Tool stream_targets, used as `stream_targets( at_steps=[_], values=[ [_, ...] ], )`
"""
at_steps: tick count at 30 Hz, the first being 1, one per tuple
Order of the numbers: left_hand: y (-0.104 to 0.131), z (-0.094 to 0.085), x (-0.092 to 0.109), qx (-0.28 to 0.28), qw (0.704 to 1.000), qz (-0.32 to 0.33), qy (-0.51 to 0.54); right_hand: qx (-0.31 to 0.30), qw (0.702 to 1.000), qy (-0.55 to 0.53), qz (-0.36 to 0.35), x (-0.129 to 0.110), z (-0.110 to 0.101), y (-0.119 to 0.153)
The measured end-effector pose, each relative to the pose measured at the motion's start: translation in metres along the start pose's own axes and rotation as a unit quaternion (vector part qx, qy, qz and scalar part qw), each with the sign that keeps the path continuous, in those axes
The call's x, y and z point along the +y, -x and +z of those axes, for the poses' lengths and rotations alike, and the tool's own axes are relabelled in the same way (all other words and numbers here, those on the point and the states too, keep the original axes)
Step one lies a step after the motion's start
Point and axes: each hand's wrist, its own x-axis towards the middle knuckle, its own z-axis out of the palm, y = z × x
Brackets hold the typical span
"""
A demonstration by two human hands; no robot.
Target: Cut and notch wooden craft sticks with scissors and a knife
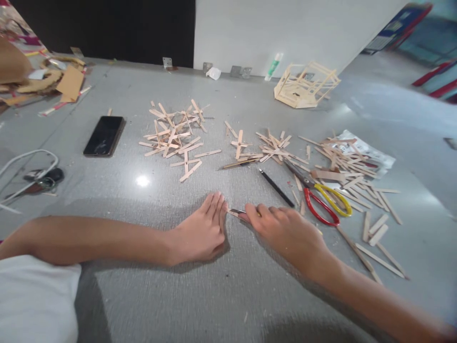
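My left hand (207,226) rests on the grey table with its fingers pressed together, on one end of a small wooden stick (233,213). My right hand (285,233) is closed around a craft knife (238,211), whose blade lies over the stick close to my left fingertips. Most of the knife's handle is hidden in my right hand. Just beyond my right hand lies a black pen-like tool (276,188). Scissors (323,200) with one red and one yellow handle lie to its right.
Piles of wooden sticks (173,138) spread across the table (160,295) and to the right. A phone (104,136) and a white cable (50,155) lie left. At the back stand a stick frame (298,97) and a green-white tube (273,66).
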Motion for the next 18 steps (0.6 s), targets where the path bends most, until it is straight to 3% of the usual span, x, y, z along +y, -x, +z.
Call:
stream_targets(
  at_steps=[11, 18],
  values=[
    [0.002, 0.015, 0.002, 0.054, 0.998, -0.012, 0.026, -0.153, 0.988, 0.01, -0.012, -0.011, -0.039, -0.019],
    [0.002, 0.01, 0.0, 0.026, 0.999, -0.015, 0.022, -0.203, 0.979, -0.01, -0.035, -0.006, -0.048, -0.03]
  ],
)
